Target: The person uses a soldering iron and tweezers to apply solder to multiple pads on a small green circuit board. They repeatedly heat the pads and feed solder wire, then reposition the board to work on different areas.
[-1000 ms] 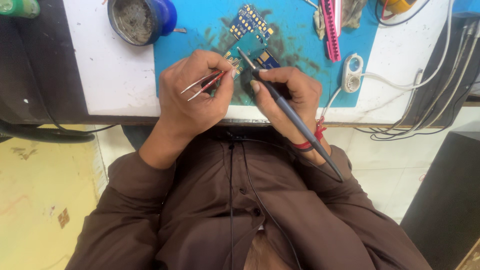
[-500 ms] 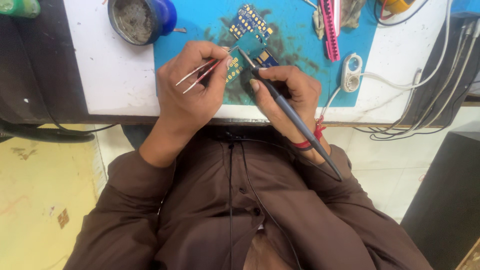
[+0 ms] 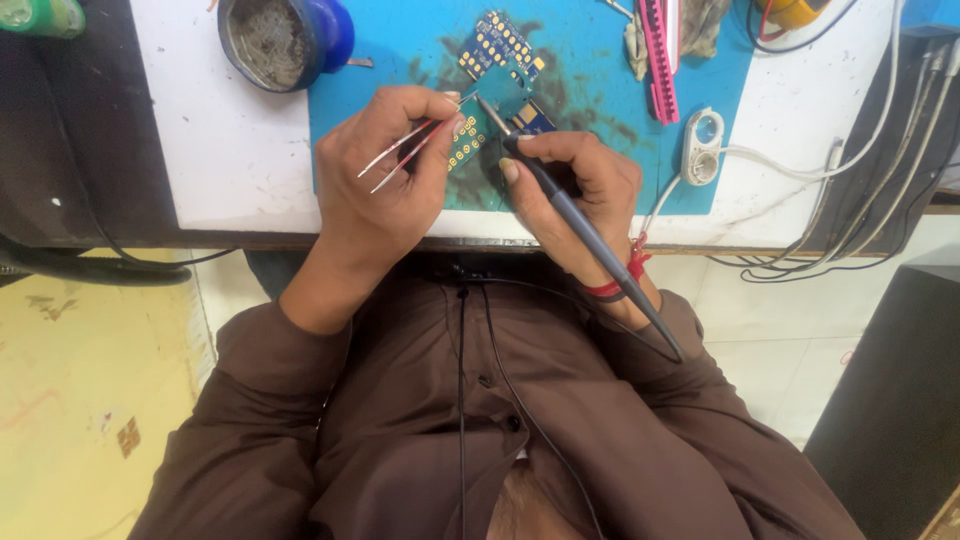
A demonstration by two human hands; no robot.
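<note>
My left hand (image 3: 385,175) pinches a pair of metal tweezers (image 3: 405,150), their tips at a small teal circuit board (image 3: 468,140) on the blue work mat (image 3: 590,90). My right hand (image 3: 575,185) grips a grey soldering iron (image 3: 590,235) like a pen, its tip (image 3: 487,108) resting on the board's top edge. A second teal board with gold pads (image 3: 500,45) lies just beyond, and a small blue board (image 3: 535,118) peeks out beside my right fingers.
A round tin with a blue base (image 3: 285,40) stands at the mat's back left. A pink pin strip (image 3: 660,60) and a white cable clamp (image 3: 703,145) lie to the right. Cables (image 3: 860,170) run over the white table's (image 3: 220,150) right edge.
My left hand has moved the tweezers up and to the right toward the board. The iron's tip has stayed at the board.
</note>
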